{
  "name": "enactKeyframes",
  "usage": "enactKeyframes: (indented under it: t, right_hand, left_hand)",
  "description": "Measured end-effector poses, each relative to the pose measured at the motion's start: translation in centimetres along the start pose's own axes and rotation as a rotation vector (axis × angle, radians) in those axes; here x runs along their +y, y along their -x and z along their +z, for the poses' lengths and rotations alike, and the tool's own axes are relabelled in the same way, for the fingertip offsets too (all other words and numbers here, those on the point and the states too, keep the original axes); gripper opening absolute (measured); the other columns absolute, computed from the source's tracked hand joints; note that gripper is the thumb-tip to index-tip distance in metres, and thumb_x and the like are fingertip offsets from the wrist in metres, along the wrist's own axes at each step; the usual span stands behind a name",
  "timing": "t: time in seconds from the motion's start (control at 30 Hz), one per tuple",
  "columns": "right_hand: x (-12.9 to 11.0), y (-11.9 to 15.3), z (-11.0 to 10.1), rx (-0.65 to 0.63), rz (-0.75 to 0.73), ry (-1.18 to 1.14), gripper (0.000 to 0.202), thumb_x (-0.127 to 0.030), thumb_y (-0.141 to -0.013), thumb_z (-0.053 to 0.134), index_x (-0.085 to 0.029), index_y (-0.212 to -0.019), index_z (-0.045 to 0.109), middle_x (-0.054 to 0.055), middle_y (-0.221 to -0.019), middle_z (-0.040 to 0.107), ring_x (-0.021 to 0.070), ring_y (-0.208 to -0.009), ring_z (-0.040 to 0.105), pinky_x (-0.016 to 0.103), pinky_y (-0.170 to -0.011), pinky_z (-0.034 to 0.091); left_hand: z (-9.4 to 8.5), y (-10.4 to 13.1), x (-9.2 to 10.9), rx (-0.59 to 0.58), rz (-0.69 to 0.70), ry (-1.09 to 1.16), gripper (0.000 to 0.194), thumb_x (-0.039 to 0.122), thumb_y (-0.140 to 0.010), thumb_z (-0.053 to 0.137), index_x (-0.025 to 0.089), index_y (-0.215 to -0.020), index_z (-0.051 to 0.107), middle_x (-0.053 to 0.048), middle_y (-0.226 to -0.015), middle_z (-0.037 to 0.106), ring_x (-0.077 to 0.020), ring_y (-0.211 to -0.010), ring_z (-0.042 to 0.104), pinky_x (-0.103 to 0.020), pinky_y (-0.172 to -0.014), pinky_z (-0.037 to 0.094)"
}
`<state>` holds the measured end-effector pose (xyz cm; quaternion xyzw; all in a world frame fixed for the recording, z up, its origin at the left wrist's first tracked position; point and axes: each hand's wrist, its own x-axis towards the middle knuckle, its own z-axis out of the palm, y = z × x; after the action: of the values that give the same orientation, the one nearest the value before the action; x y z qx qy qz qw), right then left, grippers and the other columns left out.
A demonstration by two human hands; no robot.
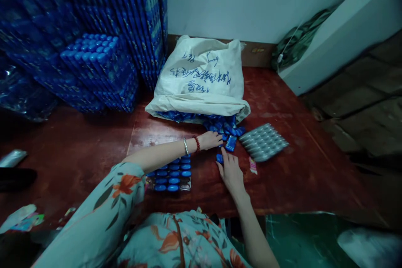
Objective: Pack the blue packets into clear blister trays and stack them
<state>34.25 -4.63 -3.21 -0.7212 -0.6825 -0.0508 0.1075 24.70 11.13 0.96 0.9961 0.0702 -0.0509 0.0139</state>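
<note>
Head view: the left hand (211, 139) reaches across the front to the loose blue packets (223, 127) spilling from the mouth of a white sack (201, 67). Its fingertips are at the packets; whether they grip one cannot be determined. The right hand (232, 172) has thumb and forefinger closed about a single blue piece (219, 158) above the red tabletop (282, 184). The hands are just beside each other, with no clear contact visible.

Below the left forearm, a set of blue pieces in rows (172, 181) lies partly hidden; dark patterned patches show at its near right corner. A stack of clear trays (264, 141) lies right of the packets, beside a pink slip (253, 166).

Good practice, in this assessor's judgement: lift the left wrist and its bracelets (186, 146) clear of the rows, separate packets singly, pinch lightly by the ends, and keep all pieces facing alike.
</note>
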Motion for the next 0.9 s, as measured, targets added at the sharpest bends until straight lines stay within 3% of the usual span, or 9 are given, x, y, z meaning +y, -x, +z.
enactKeyframes:
  t: [0.13,0.23,0.33,0.4,0.47,0.57,0.67,0.8,0.9]
  right_hand:
    - [-0.5,2.2,-1.5,-0.139,0.041,0.032,0.030,-0.025,-0.092,0.036,-0.015,-0.112,0.057,0.014,-0.090,0.062,0.0248,-0.087,0.057,0.032,-0.065,0.050]
    - [-1.1,2.8,-2.9,-0.155,0.042,-0.287,0.031,-0.027,-0.094,0.033,-0.017,-0.107,0.058,0.011,-0.093,0.066,0.0204,-0.086,0.061,0.032,-0.076,0.050]
    - [-2.6,2.8,-4.2,-0.124,0.066,-0.674,0.028,-0.031,-0.093,0.038,-0.020,-0.107,0.059,0.007,-0.099,0.065,0.0180,-0.092,0.061,0.030,-0.083,0.049]
    - [-4.0,2.7,-4.5,-0.112,0.096,-0.838,0.027,-0.030,-0.091,0.041,-0.021,-0.108,0.059,0.006,-0.100,0.065,0.0174,-0.092,0.061,0.029,-0.082,0.050]
    - [-5.4,2.7,-4.3,-0.106,0.106,-0.938,0.027,-0.029,-0.090,0.044,-0.022,-0.111,0.059,0.006,-0.101,0.065,0.0170,-0.089,0.062,0.029,-0.079,0.051]
    - [-6.9,3.0,-3.4,-0.075,0.010,-1.004,0.028,-0.023,-0.090,0.044,-0.023,-0.115,0.057,0.005,-0.100,0.065,0.0158,-0.086,0.063,0.029,-0.078,0.053]
    - [-7.1,3.6,-2.6,-0.027,-0.222,-0.944,0.037,-0.014,-0.090,0.041,-0.025,-0.123,0.052,0.006,-0.105,0.062,0.0165,-0.097,0.061,0.031,-0.087,0.052]
    - [-6.4,4.1,-2.2,-0.086,-0.424,-0.719,0.049,-0.007,-0.087,0.035,-0.026,-0.130,0.046,0.008,-0.112,0.058,0.0179,-0.105,0.058,0.033,-0.088,0.052]
    - [-6.2,4.0,-2.1,-0.092,-0.489,-0.604,0.052,-0.003,-0.084,0.033,-0.024,-0.131,0.046,0.010,-0.111,0.058,0.0186,-0.102,0.058,0.031,-0.083,0.053]
  left_hand:
    - [-0.1,-0.9,-0.1,-0.041,0.000,0.032,0.021,0.006,-0.084,0.044,0.011,-0.100,0.057,-0.015,-0.098,0.063,-0.0213,-0.080,0.063,-0.030,-0.064,0.045]
    - [-1.8,1.7,-0.1,-0.024,-0.036,0.102,0.023,0.012,-0.090,0.038,0.010,-0.107,0.053,-0.013,-0.094,0.065,-0.0218,-0.077,0.064,-0.029,-0.061,0.045]
    - [-4.2,7.5,0.0,0.133,-0.141,0.314,0.025,0.023,-0.092,0.042,0.014,-0.115,0.048,-0.009,-0.093,0.065,-0.0197,-0.077,0.063,-0.028,-0.065,0.046]
    - [-5.4,12.6,0.7,0.307,-0.220,0.496,0.025,0.025,-0.093,0.042,0.017,-0.116,0.048,-0.007,-0.103,0.063,-0.0162,-0.085,0.061,-0.026,-0.073,0.046]
    - [-5.5,17.7,1.9,0.491,-0.394,0.640,0.023,0.029,-0.091,0.047,0.017,-0.110,0.052,-0.006,-0.103,0.063,-0.0157,-0.090,0.060,-0.026,-0.079,0.046]
    - [-3.8,24.3,4.7,0.783,-0.803,0.690,0.020,0.031,-0.088,0.053,0.017,-0.100,0.056,-0.004,-0.093,0.062,-0.0151,-0.085,0.058,-0.026,-0.077,0.047]
    - [-0.9,28.2,8.2,0.994,-1.081,0.647,0.017,0.029,-0.085,0.056,0.017,-0.095,0.059,-0.003,-0.093,0.060,-0.0152,-0.085,0.058,-0.027,-0.079,0.047]
    - [3.0,29.3,12.5,1.035,-1.303,0.596,0.021,0.030,-0.082,0.060,0.018,-0.099,0.061,-0.003,-0.090,0.062,-0.0157,-0.084,0.060,-0.028,-0.078,0.050]
    - [5.3,28.5,14.1,1.054,-1.338,0.584,0.021,0.028,-0.083,0.058,0.018,-0.101,0.059,-0.003,-0.089,0.062,-0.0153,-0.082,0.061,-0.029,-0.076,0.052]
